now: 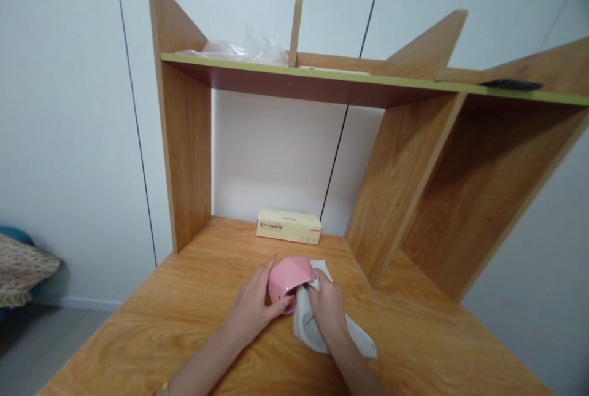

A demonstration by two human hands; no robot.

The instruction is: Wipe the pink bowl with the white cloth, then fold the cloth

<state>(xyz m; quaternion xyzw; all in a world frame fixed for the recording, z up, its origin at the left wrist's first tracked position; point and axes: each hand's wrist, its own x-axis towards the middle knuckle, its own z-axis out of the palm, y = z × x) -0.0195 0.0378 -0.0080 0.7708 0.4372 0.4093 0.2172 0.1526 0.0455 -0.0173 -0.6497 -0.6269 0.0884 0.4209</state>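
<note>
The pink bowl (289, 272) is located between the two hands, tilted above or against the near-middle part of the desk (193, 304); contact with the surface cannot be confirmed. Its mouth faces right and near, toward the right hand (327, 302). The left hand (253, 299) grasps the left wall, thumb at the near rim. The right hand grips the grey cloth (310, 327) at the mouth; its fingertips are hidden. No long axis is evident; both hands are equally near.
</note>
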